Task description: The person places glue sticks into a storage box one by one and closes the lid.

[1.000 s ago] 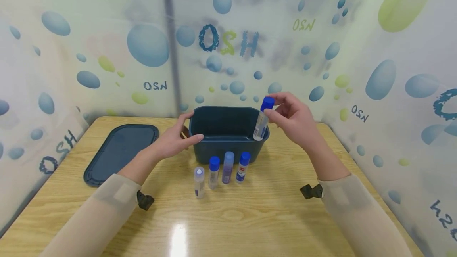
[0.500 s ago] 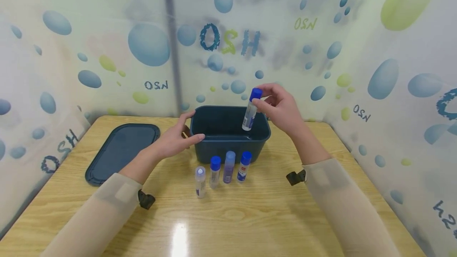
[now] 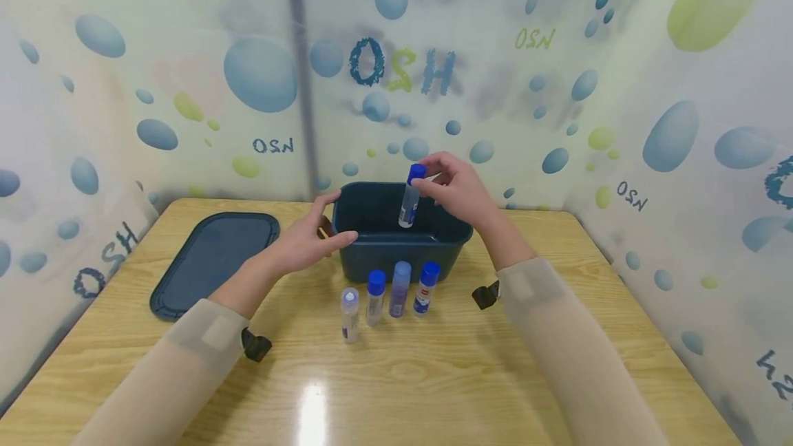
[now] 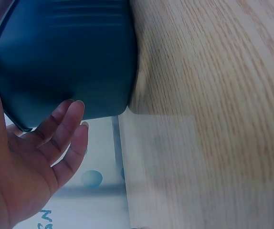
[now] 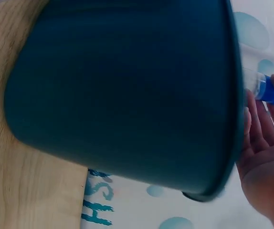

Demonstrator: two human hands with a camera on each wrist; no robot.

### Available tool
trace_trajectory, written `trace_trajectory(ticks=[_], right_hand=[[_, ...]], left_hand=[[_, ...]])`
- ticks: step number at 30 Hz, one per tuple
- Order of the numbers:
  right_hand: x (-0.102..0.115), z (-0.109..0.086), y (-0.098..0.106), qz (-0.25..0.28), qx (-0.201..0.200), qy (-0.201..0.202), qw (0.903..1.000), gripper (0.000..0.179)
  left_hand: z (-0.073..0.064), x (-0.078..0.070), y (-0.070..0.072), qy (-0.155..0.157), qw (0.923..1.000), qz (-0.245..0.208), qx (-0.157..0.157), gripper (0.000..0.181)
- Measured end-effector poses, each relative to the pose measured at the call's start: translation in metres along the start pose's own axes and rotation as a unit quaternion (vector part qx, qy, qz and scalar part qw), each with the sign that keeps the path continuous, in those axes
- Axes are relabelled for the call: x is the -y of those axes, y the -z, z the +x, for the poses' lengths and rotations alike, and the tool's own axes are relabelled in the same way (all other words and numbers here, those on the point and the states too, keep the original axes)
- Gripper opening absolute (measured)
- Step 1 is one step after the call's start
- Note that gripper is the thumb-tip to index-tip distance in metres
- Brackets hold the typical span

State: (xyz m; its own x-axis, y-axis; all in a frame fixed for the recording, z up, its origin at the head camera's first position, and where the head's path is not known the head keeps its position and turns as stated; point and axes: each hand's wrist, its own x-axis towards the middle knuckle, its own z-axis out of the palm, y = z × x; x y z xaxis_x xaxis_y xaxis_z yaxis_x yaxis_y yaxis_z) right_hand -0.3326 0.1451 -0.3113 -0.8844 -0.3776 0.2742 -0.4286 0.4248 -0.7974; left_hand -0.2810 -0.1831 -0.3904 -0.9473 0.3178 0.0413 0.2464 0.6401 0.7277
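My right hand (image 3: 460,190) pinches a glue stick (image 3: 409,206) by its blue cap. The stick hangs slightly tilted over the opening of a dark blue-green plastic bin (image 3: 396,253), its lower end inside the rim in the head view. In the right wrist view the bin wall hides most of the clear tube, while the blue cap (image 5: 272,91) shows between thumb and fingers. At the bin's left end, my left hand (image 3: 303,243) grips the rim with thumb and forefinger. Its other fingers (image 4: 63,131) curl loosely beside the outer wall.
Several glue sticks stand upright before the bin: a white-topped clear one (image 3: 350,315), a blue-capped clear one (image 3: 374,298), a purplish one (image 3: 399,291) and one with a red-marked label (image 3: 425,289). A dark lid (image 3: 217,263) lies at left. Printed curtains surround the wooden table (image 3: 396,377).
My right hand has carried the glue stick leftward, from the bin's right end to over its middle. The left hand keeps its place on the rim. The standing sticks have stayed put.
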Motion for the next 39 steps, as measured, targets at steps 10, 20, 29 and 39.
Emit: trace_trajectory(ticks=[10,20,29,39], right_hand=[[-0.005,0.02,-0.014,-0.029,0.041,-0.018,0.9986,0.037],[-0.003,0.039,-0.028,-0.031,0.074,-0.03,0.9963,0.037],[-0.006,0.053,-0.036,-0.051,0.113,-0.005,0.9923,0.042],[-0.009,0.059,-0.044,-0.066,0.149,0.004,0.9867,0.036]], left_hand=[[0.002,0.001,0.0,0.003,1.0,-0.004,0.004,0.102],[0.003,0.002,0.0,0.002,0.9999,-0.013,0.009,0.101],[0.003,0.003,0.0,0.002,0.9999,-0.015,0.009,0.101],[0.005,0.003,-0.001,-0.004,0.9998,-0.02,0.007,0.101]])
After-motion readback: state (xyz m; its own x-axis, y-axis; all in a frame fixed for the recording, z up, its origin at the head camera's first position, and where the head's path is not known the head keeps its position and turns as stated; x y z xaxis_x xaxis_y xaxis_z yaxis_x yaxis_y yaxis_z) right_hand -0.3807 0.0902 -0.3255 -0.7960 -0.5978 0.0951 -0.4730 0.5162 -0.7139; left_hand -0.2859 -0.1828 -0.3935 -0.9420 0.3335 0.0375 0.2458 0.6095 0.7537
